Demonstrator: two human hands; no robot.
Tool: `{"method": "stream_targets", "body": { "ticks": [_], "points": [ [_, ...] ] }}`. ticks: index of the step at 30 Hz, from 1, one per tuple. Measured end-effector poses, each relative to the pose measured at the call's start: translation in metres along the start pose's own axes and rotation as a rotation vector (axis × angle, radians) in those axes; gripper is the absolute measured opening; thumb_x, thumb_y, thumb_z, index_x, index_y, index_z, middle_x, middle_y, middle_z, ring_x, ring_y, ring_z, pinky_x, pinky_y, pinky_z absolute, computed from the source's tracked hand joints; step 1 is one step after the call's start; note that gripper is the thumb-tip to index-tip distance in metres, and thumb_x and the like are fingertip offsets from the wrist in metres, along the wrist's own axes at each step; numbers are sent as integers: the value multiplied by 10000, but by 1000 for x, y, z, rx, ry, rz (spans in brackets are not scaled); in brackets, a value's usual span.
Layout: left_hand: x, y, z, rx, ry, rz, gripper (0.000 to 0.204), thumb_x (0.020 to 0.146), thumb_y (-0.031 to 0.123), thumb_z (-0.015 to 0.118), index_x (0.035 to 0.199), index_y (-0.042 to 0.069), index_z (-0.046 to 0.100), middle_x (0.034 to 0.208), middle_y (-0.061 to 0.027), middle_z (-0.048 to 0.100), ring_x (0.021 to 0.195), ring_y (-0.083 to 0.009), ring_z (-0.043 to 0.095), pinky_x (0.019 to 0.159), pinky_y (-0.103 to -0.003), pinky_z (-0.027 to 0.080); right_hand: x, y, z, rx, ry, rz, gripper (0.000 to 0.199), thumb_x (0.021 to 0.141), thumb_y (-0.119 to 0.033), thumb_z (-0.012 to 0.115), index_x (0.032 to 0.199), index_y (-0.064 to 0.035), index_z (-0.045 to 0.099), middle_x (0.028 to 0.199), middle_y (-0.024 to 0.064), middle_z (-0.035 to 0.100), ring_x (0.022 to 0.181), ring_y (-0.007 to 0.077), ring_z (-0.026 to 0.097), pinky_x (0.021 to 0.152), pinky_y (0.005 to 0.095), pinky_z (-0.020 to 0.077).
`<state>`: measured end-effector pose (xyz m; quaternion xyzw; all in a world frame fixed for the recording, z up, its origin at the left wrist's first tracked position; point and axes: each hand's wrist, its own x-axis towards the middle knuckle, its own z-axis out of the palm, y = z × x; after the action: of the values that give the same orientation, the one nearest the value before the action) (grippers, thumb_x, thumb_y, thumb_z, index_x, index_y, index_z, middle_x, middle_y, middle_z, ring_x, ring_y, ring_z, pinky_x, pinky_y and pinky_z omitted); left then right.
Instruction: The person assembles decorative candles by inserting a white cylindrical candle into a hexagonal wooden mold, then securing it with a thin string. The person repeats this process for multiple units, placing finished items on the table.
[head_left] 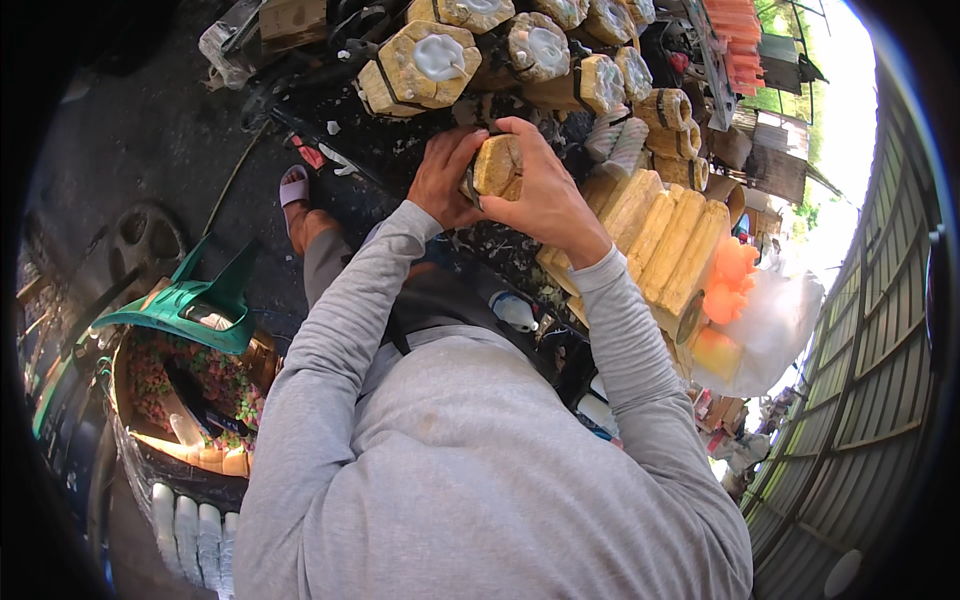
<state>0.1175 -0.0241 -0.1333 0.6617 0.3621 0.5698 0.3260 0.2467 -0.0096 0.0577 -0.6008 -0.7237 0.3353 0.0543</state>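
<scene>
Between my two hands is a small yellow block with an angular, many-sided end [498, 167], like a mould; a dark band shows at its left side. My left hand [443, 180] presses on it from the left, fingers bent. My right hand [548, 192] wraps round it from the right, thumb below and fingers over the far side. Just beyond stands a larger yellow hexagonal mould [413, 72] with a black strap and smooth white material in its top. Several similar moulds [538, 48] crowd behind it. Their undersides are hidden.
Long yellow blocks [680, 235] lie stacked by my right forearm, near orange pieces [730, 280] and a translucent bag [775, 330]. Striped twisted pieces [618, 142] lie beyond. At left, a green plastic part [205, 310] rests over a box of small coloured bits [205, 375].
</scene>
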Motion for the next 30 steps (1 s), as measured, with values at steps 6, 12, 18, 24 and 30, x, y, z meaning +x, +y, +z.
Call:
{"method": "stream_targets", "body": {
  "ticks": [6,12,18,24,30],
  "points": [
    [-3,1,1,-3,4,-38,1125,571,297,998,1544,105,468,1464,-200,553,1325,-442,553,1119,-550,472,-31,44,35,825,218,-39,841,823,-46,873,1542,-37,437,1460,136,587,1344,282,589,1158,404,487],
    [-4,-4,-6,-41,-109,-47,1186,577,275,1021,1580,76,420,1499,-229,559,1365,-467,560,1134,-522,488,-28,136,70,1914,354,272,377,951,60,713,1310,-29,637,1245,102,739,1107,217,722,983,359,606],
    [-3,-1,-10,-6,-163,-136,1183,587,238,1023,1581,71,404,1503,-231,559,1402,-424,553,1170,-475,470,-44,176,111,1938,687,798,153,971,-174,729,1077,-66,706,893,28,657,766,199,650,667,274,594],
    [15,44,-16,-76,-177,-312,1065,700,198,998,1562,44,393,1414,-184,634,1285,-319,667,1063,-406,552,-110,136,126,1304,349,632,491,971,-208,750,1389,-21,572,1244,119,647,1149,256,658,936,352,596],
    [1,113,-5,-1242,124,-1283,544,1046,436,614,1418,47,532,1309,-169,687,1189,-327,705,1049,-479,578,-135,43,72,792,344,37,1193,758,-447,953,1664,-37,294,1621,200,398,1498,328,440,1208,443,411]
  ]
}}
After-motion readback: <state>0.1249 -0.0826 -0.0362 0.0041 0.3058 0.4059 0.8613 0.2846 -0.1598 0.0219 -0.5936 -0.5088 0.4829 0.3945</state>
